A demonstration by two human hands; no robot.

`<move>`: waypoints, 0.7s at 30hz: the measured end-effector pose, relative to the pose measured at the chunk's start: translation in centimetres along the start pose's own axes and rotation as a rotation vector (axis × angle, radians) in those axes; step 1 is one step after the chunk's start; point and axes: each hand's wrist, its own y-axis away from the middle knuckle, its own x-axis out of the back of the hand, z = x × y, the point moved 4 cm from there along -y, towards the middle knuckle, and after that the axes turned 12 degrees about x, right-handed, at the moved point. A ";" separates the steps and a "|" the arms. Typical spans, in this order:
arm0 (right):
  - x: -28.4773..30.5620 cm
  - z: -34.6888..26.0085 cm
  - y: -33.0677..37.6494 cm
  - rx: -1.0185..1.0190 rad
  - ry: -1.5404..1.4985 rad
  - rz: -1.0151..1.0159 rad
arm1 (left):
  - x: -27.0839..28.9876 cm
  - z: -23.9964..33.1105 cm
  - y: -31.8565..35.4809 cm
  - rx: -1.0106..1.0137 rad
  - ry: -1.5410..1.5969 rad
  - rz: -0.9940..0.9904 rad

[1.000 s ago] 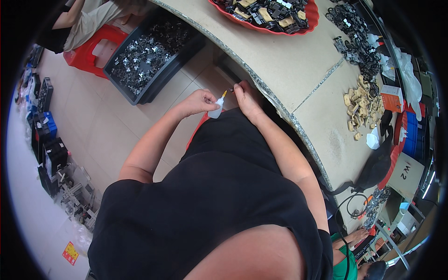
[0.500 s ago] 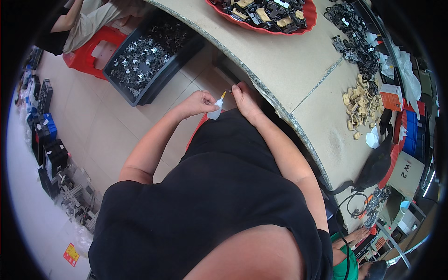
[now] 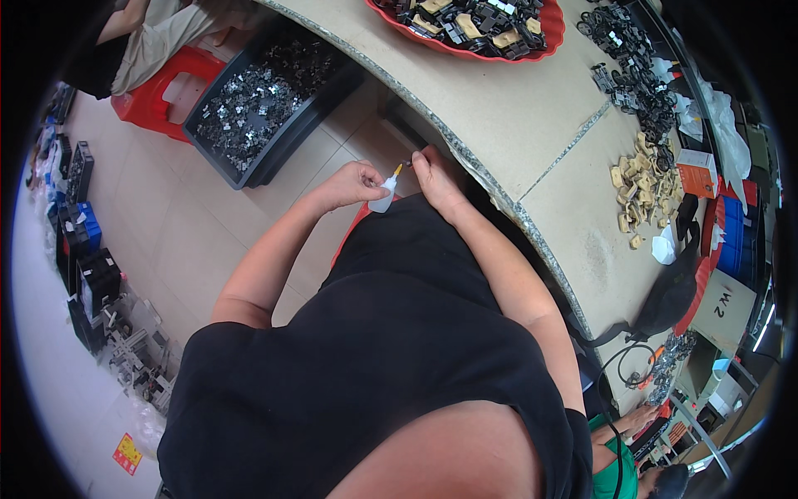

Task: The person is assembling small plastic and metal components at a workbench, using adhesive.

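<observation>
Below the table edge (image 3: 465, 158), left hand (image 3: 353, 181) pinches a small white bottle (image 3: 383, 196); right hand (image 3: 432, 175) seemingly pinches its tip.

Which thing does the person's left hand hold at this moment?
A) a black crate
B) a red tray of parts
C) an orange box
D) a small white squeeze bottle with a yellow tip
D: the left hand grips the small white squeeze bottle, its yellow tip pointing toward the right hand, just off the table edge.

- The right hand (image 3: 432, 176) hides a tiny dark part; too small to tell what.
- The red tray (image 3: 465, 46) is cut off at the top.
- Another person's hand (image 3: 636, 416) is partly hidden.
</observation>
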 end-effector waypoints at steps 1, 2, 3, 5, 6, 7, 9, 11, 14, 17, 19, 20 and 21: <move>0.0 0.0 0.0 0.004 -0.003 0.005 | 0.0 -0.1 0.0 0.003 0.008 -0.002; 0.0 0.0 0.0 0.001 -0.003 0.003 | 0.0 -0.1 0.0 0.007 0.016 -0.004; 0.0 0.0 0.0 -0.003 -0.003 0.002 | 0.0 -0.2 0.0 0.006 0.011 0.000; 0.1 -0.2 0.1 -0.008 0.018 0.002 | 0.0 -0.2 0.0 0.004 0.000 0.009; 0.1 -0.4 0.1 -0.009 0.039 0.003 | 0.0 -0.2 0.0 0.003 0.000 0.010; 0.2 -0.6 0.1 -0.010 0.060 0.006 | 0.0 0.0 0.1 0.001 -0.001 0.011; 0.4 -1.1 0.1 -0.058 0.077 -0.077 | 0.0 0.1 0.1 -0.001 -0.006 0.013; 0.4 -1.2 0.1 -0.072 0.068 -0.117 | 0.1 0.1 0.1 -0.001 -0.014 0.017; 0.4 -1.2 0.2 -0.059 0.031 -0.113 | 0.1 0.3 0.2 -0.012 -0.007 0.012; 0.4 -1.4 0.2 -0.066 0.042 -0.125 | 0.1 0.1 0.1 -0.028 -0.008 0.013; 0.4 -1.3 0.1 -0.068 0.060 -0.134 | 0.1 0.2 0.1 -0.028 -0.032 0.023; 0.4 -1.3 0.1 -0.065 0.063 -0.134 | 0.2 0.2 0.1 -0.028 -0.045 0.028; 0.4 -1.2 0.1 -0.062 0.066 -0.134 | 0.2 0.3 0.1 -0.032 -0.055 0.032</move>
